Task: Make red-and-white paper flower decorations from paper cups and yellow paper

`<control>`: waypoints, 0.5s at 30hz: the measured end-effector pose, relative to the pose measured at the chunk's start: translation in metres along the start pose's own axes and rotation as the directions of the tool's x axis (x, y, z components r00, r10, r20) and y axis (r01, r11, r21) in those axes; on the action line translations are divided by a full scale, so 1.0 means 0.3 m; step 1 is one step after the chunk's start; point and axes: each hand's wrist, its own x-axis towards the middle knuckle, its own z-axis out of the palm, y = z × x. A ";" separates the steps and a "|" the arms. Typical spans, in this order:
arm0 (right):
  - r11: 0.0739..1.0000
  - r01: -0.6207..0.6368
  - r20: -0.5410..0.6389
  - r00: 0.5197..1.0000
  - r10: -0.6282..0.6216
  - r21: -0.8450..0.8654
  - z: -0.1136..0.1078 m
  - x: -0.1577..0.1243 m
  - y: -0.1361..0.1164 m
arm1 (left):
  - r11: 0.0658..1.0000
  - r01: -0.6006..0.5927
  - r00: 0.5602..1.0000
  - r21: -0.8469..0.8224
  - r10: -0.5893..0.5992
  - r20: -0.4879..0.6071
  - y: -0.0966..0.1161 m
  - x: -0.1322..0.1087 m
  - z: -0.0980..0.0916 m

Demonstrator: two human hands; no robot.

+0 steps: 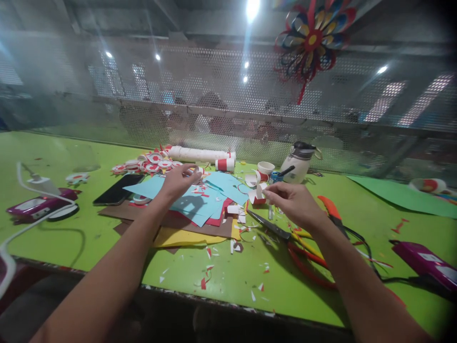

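My left hand (181,181) hovers over light blue paper sheets (193,206), its thumb and fingers brought together; whatever they hold is hidden. Beyond it lies a pile of cut red and white paper-cup pieces (153,163). With thumb and fingers pinched, my right hand (294,199) grips the white edge of a cut paper cup (257,195). Under the right forearm rest large scissors (271,225) with red-orange handles, blades pointing left. Brown sheets (135,216) and yellow sheets (193,237) lie below the blue ones.
A black phone (117,189) and a purple device with a white cable (39,206) lie at left. Behind stand a white bottle (297,164) and a stack of paper cups (200,154). Orange-handled pliers (330,209) lie right. Paper scraps litter the green table (228,286).
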 end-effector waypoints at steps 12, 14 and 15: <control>1.000 -0.004 0.079 0.997 0.004 -0.012 0.035 0.019 0.047 | 0.703 0.312 0.950 -0.638 -0.241 0.199 -0.028 0.007 0.015; 1.000 0.005 0.092 0.996 -0.005 0.001 0.038 0.018 0.044 | 0.671 0.348 0.938 -0.655 -0.242 0.250 -0.038 0.006 0.020; 1.000 0.014 0.088 0.996 -0.014 -0.001 0.039 0.016 0.041 | 0.645 0.367 0.930 -0.670 -0.236 0.283 -0.039 0.004 0.018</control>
